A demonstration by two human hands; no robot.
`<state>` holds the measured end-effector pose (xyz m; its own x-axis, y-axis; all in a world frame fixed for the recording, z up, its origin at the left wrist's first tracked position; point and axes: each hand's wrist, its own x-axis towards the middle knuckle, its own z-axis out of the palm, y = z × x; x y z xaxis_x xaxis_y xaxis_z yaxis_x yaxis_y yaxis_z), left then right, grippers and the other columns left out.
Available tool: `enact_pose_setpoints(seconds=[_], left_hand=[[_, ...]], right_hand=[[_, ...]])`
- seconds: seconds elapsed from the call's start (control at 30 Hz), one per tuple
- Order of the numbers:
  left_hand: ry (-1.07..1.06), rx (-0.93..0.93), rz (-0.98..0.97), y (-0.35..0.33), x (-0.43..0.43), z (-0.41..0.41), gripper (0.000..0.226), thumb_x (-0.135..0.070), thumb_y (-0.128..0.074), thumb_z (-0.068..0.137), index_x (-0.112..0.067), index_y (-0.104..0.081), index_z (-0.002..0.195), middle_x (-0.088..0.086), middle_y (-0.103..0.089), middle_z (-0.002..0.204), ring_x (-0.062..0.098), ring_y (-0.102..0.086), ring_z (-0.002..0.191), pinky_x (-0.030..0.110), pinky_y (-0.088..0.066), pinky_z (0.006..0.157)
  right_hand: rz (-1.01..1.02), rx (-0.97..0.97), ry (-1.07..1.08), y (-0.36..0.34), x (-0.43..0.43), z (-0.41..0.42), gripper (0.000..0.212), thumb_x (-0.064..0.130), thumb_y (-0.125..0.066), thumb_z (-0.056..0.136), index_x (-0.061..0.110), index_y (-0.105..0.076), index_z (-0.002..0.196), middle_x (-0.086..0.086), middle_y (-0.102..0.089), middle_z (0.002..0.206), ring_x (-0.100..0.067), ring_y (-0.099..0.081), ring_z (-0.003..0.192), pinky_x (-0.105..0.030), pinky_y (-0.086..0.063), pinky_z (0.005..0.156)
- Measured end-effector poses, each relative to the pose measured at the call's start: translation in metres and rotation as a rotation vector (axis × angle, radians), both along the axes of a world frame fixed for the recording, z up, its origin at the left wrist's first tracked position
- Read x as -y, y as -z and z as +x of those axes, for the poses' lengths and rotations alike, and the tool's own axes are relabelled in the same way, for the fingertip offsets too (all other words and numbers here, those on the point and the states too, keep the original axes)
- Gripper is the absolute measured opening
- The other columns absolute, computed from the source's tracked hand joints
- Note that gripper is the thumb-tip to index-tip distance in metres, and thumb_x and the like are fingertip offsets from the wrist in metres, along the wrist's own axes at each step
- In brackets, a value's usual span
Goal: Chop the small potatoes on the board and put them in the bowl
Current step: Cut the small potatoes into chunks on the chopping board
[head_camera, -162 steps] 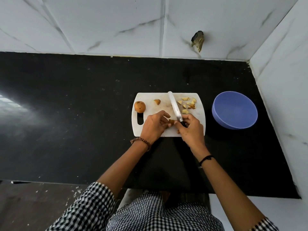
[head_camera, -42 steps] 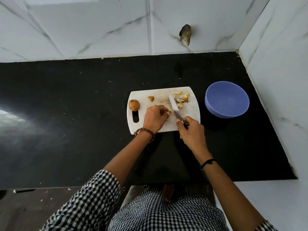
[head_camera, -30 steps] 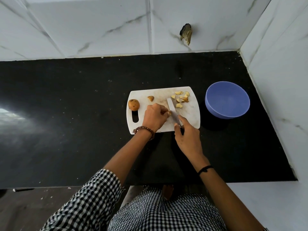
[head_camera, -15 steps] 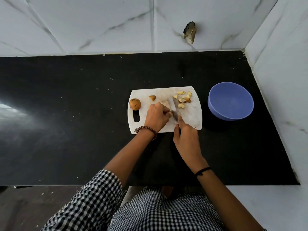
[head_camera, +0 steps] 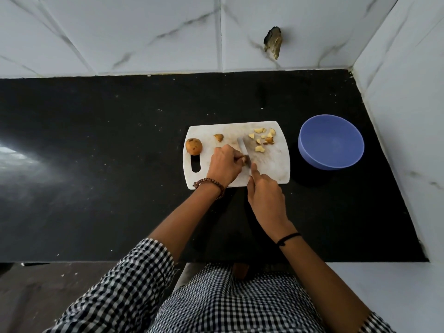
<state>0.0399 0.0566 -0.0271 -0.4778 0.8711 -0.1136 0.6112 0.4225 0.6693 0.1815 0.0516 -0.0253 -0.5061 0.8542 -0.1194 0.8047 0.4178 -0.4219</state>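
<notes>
A white cutting board [head_camera: 276, 167] lies on the black counter. My left hand [head_camera: 224, 165] pinches a potato piece [head_camera: 244, 159] at the board's middle. My right hand [head_camera: 265, 197] grips a knife [head_camera: 243, 150], index finger along its back, the blade standing right beside that piece. A whole small potato [head_camera: 193, 146] sits at the board's left end, a cut chunk [head_camera: 218, 137] lies near the far edge, and several chopped pieces [head_camera: 263, 139] are heaped at the far right corner. A blue bowl [head_camera: 331, 141] stands right of the board and looks empty.
The black counter [head_camera: 108, 164] stretches wide to the left. White marble tile walls rise behind and on the right, close to the bowl. A chipped hole [head_camera: 273, 42] shows in the back wall. The counter's front edge runs just before my body.
The knife has come down from a slant over the board to sit upright against the held piece. My right hand drew back toward me; my left hand kept its hold.
</notes>
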Motion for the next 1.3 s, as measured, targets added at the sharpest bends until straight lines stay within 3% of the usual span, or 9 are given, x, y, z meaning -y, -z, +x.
enact_pose_setpoints(seconds=[0.2,0.37,0.53,0.67,0.93,1.07,1.2,1.3], left_hand=[[-0.028,0.007,0.014,0.005,0.001,-0.003,0.017,-0.008,-0.061,0.087,-0.007,-0.076,0.08,0.006,-0.072,0.074,0.019,-0.064,0.073,0.037,-0.057,0.071],[-0.036,0.052,0.018,0.001,0.002,-0.004,0.016,-0.009,-0.064,0.088,-0.011,-0.076,0.099,0.003,-0.074,0.096,0.014,-0.065,0.089,0.028,-0.056,0.084],[-0.054,0.069,0.029,0.0,0.006,-0.001,0.018,-0.009,-0.066,0.087,-0.009,-0.074,0.104,0.003,-0.072,0.105,0.012,-0.064,0.097,0.019,-0.05,0.088],[-0.058,0.091,0.045,-0.001,0.009,0.0,0.021,-0.008,-0.066,0.088,-0.008,-0.072,0.108,0.004,-0.071,0.109,0.013,-0.064,0.101,0.023,-0.05,0.093],[-0.084,0.123,0.065,-0.004,0.016,0.001,0.03,-0.004,-0.064,0.088,-0.006,-0.066,0.118,0.009,-0.07,0.107,0.008,-0.062,0.091,-0.006,-0.035,0.073],[-0.084,0.125,0.061,-0.004,0.018,0.001,0.032,-0.005,-0.065,0.088,-0.007,-0.064,0.119,0.008,-0.07,0.103,0.006,-0.06,0.086,-0.001,-0.042,0.068],[-0.091,0.102,0.07,0.0,0.028,0.003,0.031,-0.009,-0.065,0.089,-0.007,-0.062,0.12,0.008,-0.069,0.103,0.01,-0.063,0.09,0.011,-0.047,0.079],[-0.1,0.104,0.079,0.001,0.032,0.004,0.03,-0.01,-0.065,0.089,-0.007,-0.062,0.119,0.008,-0.069,0.103,0.011,-0.063,0.092,0.012,-0.047,0.08]], right_hand=[[-0.007,0.012,-0.028,-0.004,0.017,0.019,0.053,0.028,-0.04,0.106,0.018,-0.025,0.157,-0.009,-0.062,0.105,-0.022,-0.063,0.091,-0.036,-0.055,0.076],[-0.033,0.05,-0.033,-0.012,0.021,0.033,0.053,0.03,-0.04,0.106,0.022,-0.024,0.157,-0.006,-0.06,0.106,-0.017,-0.061,0.09,-0.033,-0.055,0.076],[-0.042,0.057,-0.029,-0.021,0.023,0.05,0.052,0.03,-0.043,0.105,0.025,-0.031,0.155,-0.002,-0.06,0.099,-0.016,-0.062,0.085,-0.037,-0.057,0.072],[-0.054,-0.057,0.006,-0.031,0.021,0.056,0.05,0.028,-0.05,0.102,0.026,-0.04,0.151,0.001,-0.061,0.09,-0.011,-0.061,0.079,-0.033,-0.056,0.068],[-0.054,-0.228,0.079,-0.034,0.02,0.056,0.048,0.025,-0.055,0.1,0.023,-0.046,0.147,0.001,-0.065,0.092,-0.01,-0.062,0.081,-0.03,-0.056,0.069],[-0.051,-0.255,0.079,-0.035,0.016,0.049,0.048,0.026,-0.055,0.101,0.022,-0.046,0.147,0.002,-0.064,0.093,-0.01,-0.062,0.083,-0.032,-0.057,0.074],[-0.057,-0.272,0.031,-0.033,0.015,0.042,0.046,0.026,-0.055,0.1,0.022,-0.048,0.146,0.0,-0.069,0.101,-0.013,-0.066,0.092,-0.037,-0.058,0.08],[-0.051,-0.242,-0.022,-0.028,0.015,0.036,0.045,0.027,-0.054,0.101,0.022,-0.049,0.145,0.0,-0.069,0.098,-0.015,-0.065,0.089,-0.039,-0.058,0.077]])
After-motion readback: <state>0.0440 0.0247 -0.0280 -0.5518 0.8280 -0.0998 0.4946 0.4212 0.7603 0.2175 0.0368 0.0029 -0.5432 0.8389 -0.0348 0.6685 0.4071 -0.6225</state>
